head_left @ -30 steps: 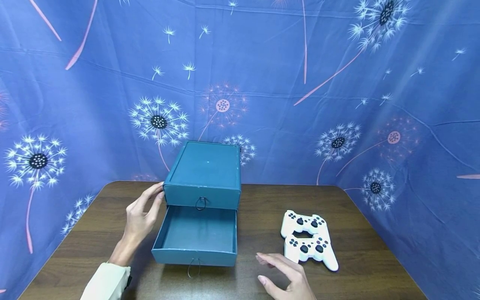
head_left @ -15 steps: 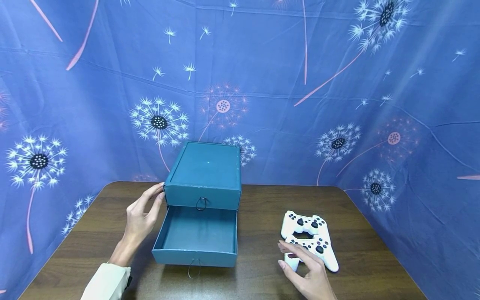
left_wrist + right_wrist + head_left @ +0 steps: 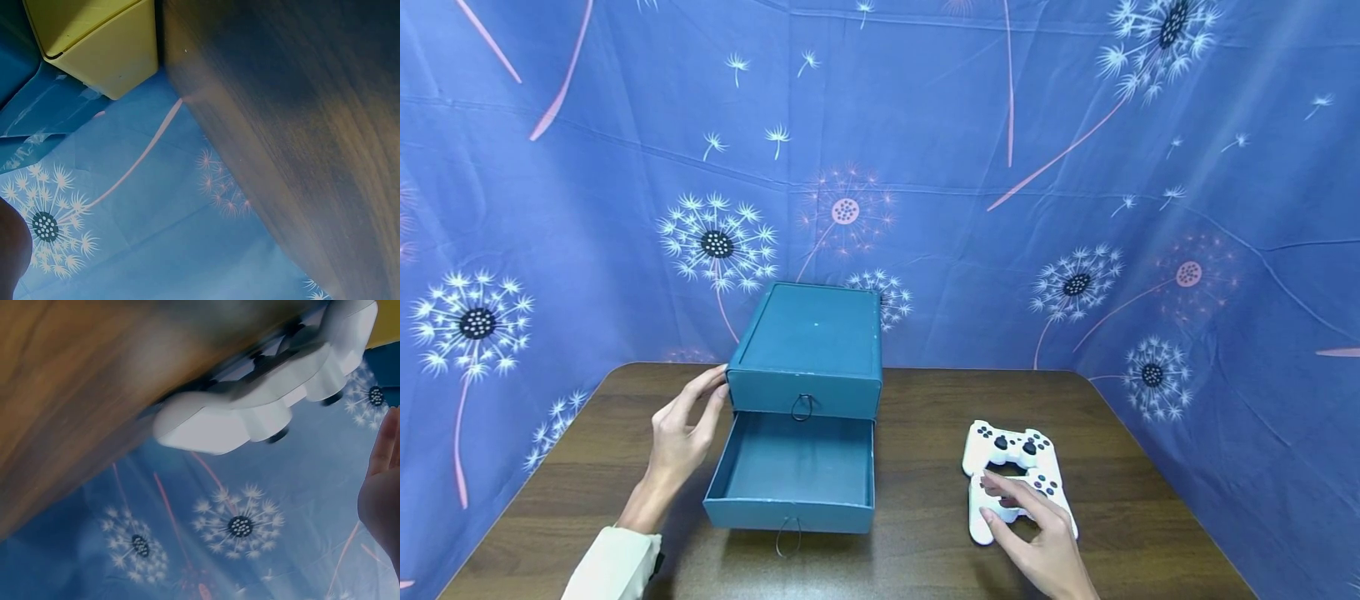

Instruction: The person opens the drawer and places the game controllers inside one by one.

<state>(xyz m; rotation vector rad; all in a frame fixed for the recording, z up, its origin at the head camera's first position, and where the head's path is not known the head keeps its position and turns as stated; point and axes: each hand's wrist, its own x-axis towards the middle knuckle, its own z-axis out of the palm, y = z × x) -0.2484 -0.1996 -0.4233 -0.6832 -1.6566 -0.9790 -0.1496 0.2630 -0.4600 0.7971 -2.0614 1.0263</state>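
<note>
Button symbols [image 3: 984, 432]: on two gamepads at 5 o'clock in the head view, too small to read; the far white gamepad [image 3: 1015, 454] lies just behind the near white gamepad [image 3: 981, 521].
Right hand [image 3: 1041, 537]: 5 o'clock, above the near white gamepad, thumb and fingers parted and relaxed; contact cannot be told.
Left hand [image 3: 679, 437]: 8 o'clock, fingers extended, tips against the left side of the teal drawer unit [image 3: 808, 333].
Drawer unit: 7 o'clock, lower drawer [image 3: 756, 514] pulled out.
Table [image 3: 917, 417]: brown wood grain.
Cloth [image 3: 940, 275]: blue, dandelion-printed, beyond the table.
Hidden: part of the near white gamepad, under the right hand.
</note>
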